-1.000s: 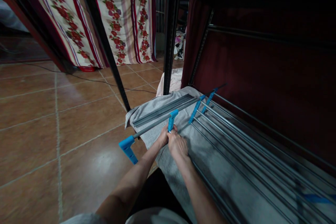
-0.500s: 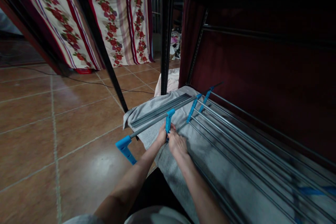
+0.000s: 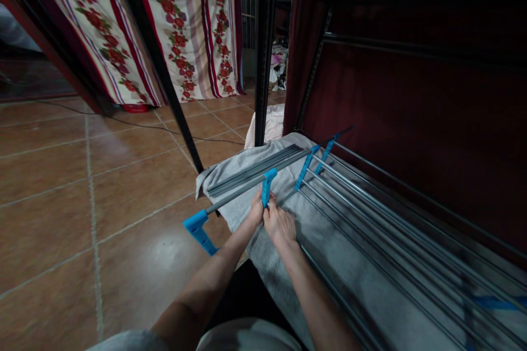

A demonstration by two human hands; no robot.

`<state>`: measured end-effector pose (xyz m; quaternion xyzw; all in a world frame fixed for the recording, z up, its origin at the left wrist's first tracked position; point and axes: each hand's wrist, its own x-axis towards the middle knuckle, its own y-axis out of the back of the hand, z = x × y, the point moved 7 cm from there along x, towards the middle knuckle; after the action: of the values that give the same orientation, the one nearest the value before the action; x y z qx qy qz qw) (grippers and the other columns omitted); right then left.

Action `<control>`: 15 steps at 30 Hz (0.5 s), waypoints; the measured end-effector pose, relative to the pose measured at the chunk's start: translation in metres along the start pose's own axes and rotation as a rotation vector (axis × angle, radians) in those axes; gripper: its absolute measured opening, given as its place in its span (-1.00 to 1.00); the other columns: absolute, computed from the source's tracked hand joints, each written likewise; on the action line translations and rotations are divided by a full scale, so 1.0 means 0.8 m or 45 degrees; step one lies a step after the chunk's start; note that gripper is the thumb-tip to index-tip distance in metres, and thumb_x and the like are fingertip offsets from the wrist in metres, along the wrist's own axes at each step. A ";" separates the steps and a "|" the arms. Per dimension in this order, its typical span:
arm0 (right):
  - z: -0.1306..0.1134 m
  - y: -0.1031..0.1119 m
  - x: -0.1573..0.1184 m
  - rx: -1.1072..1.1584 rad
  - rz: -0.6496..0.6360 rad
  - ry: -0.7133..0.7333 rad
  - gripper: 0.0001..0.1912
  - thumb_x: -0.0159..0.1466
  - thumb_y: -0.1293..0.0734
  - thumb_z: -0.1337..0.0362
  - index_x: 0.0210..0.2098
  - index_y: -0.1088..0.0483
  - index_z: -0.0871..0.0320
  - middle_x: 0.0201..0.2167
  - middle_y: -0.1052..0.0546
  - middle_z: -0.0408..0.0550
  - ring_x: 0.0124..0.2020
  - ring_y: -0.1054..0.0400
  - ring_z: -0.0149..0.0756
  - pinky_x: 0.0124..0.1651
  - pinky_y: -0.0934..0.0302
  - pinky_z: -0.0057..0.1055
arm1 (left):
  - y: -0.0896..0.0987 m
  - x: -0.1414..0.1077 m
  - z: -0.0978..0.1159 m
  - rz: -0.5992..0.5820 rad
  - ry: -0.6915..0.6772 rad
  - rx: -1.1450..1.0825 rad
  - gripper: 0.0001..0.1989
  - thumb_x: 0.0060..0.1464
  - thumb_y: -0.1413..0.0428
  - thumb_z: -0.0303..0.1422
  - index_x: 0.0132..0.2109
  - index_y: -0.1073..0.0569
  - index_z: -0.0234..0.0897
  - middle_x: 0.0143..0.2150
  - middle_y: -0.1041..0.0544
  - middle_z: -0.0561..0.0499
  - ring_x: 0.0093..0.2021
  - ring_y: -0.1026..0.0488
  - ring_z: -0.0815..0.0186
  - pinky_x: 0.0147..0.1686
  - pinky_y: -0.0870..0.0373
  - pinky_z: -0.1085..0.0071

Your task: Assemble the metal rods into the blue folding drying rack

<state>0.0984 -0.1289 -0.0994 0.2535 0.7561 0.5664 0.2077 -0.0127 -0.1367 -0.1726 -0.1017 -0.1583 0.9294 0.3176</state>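
Note:
A blue plastic bracket (image 3: 268, 181) sits partway along a grey metal tube (image 3: 235, 193). My left hand (image 3: 257, 208) is closed around the bracket's lower part from the left. Close against it on the right, my right hand (image 3: 279, 224) is closed at the bracket's lower end, with a rod end partly hidden by the fingers. Another blue bracket (image 3: 199, 230) caps the tube's near left end, over the floor. To the right lies a rack of parallel metal rods (image 3: 379, 219), joined by a blue connector (image 3: 303, 172) and a second one (image 3: 327, 154).
Several loose grey rods (image 3: 253, 171) lie on the grey blanket (image 3: 284, 279). Black metal posts (image 3: 263, 66) stand at the far end and left side. A dark red cloth (image 3: 411, 109) hangs behind. A cable crosses the tiled floor (image 3: 135, 186).
The view has shifted slightly. Both hands stay at the same bracket, with only a slight change in the right hand's posture.

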 end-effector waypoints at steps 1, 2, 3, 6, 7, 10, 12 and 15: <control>0.000 0.000 0.000 0.000 0.005 -0.005 -0.64 0.45 -0.10 0.17 0.17 -0.29 0.07 -0.12 -0.61 0.03 -0.14 -0.52 -0.25 -0.12 -0.24 -0.38 | 0.000 -0.001 0.001 0.006 0.002 -0.006 -0.54 0.12 0.03 -0.06 -0.58 -0.42 -0.26 -0.57 -0.42 -0.05 -0.52 -0.30 0.30 -0.44 -0.28 0.40; 0.000 0.000 0.000 0.000 0.006 -0.009 -0.63 0.45 -0.10 0.15 0.17 -0.29 0.06 -0.12 -0.61 0.03 -0.14 -0.52 -0.24 -0.11 -0.24 -0.38 | 0.000 -0.002 0.002 0.013 0.006 -0.013 -0.53 0.13 0.03 -0.06 -0.59 -0.41 -0.26 -0.57 -0.42 -0.05 -0.52 -0.30 0.31 -0.44 -0.29 0.40; 0.000 0.000 0.001 -0.002 0.001 -0.013 -0.63 0.45 -0.10 0.15 0.19 -0.28 0.05 -0.12 -0.61 0.02 -0.14 -0.52 -0.24 -0.11 -0.24 -0.37 | 0.000 -0.003 0.002 0.019 0.010 -0.021 -0.53 0.13 0.04 -0.06 -0.59 -0.41 -0.26 -0.58 -0.42 -0.05 -0.52 -0.30 0.31 -0.44 -0.29 0.40; 0.001 -0.004 0.003 -0.036 -0.023 -0.022 -0.61 0.47 -0.09 0.14 0.22 -0.26 0.05 -0.16 -0.62 0.04 -0.16 -0.52 -0.24 -0.12 -0.24 -0.37 | 0.002 -0.002 -0.002 0.038 0.022 -0.042 -0.52 0.12 0.04 -0.04 -0.58 -0.41 -0.26 -0.59 -0.41 -0.03 -0.55 -0.28 0.33 -0.47 -0.27 0.40; 0.000 -0.005 0.003 -0.054 -0.020 -0.019 -0.61 0.47 -0.09 0.14 0.22 -0.26 0.06 -0.17 -0.62 0.04 -0.17 -0.53 -0.24 -0.13 -0.24 -0.36 | 0.003 -0.001 -0.004 0.042 0.023 -0.048 -0.53 0.11 0.03 -0.03 -0.58 -0.41 -0.26 -0.59 -0.41 -0.03 -0.55 -0.28 0.33 -0.47 -0.27 0.40; -0.002 -0.009 0.004 -0.106 0.001 -0.006 -0.62 0.48 -0.07 0.16 0.18 -0.28 0.11 -0.19 -0.62 0.07 -0.20 -0.53 -0.22 -0.17 -0.25 -0.36 | 0.006 0.005 -0.012 0.046 0.019 -0.066 -0.54 0.09 0.02 -0.03 -0.58 -0.42 -0.26 -0.58 -0.42 -0.03 -0.54 -0.31 0.32 -0.46 -0.27 0.40; -0.004 -0.011 0.004 -0.127 0.005 -0.001 -0.63 0.49 -0.04 0.17 0.15 -0.31 0.14 -0.20 -0.62 0.07 -0.21 -0.54 -0.22 -0.19 -0.26 -0.35 | 0.007 0.010 -0.018 0.039 0.020 -0.077 -0.54 0.08 0.02 -0.02 -0.58 -0.42 -0.25 -0.58 -0.42 -0.04 -0.52 -0.33 0.31 -0.45 -0.29 0.39; -0.006 -0.013 0.004 -0.160 0.002 0.017 -0.62 0.49 -0.01 0.20 0.11 -0.31 0.17 -0.19 -0.61 0.09 -0.21 -0.54 -0.21 -0.20 -0.27 -0.34 | 0.008 0.016 -0.027 0.012 0.028 -0.085 -0.53 0.09 0.03 -0.02 -0.58 -0.43 -0.25 -0.60 -0.40 -0.04 -0.52 -0.34 0.30 -0.44 -0.30 0.38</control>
<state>0.0915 -0.1329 -0.1086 0.2366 0.7203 0.6146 0.2177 -0.0201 -0.1289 -0.1960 -0.1234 -0.1854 0.9239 0.3113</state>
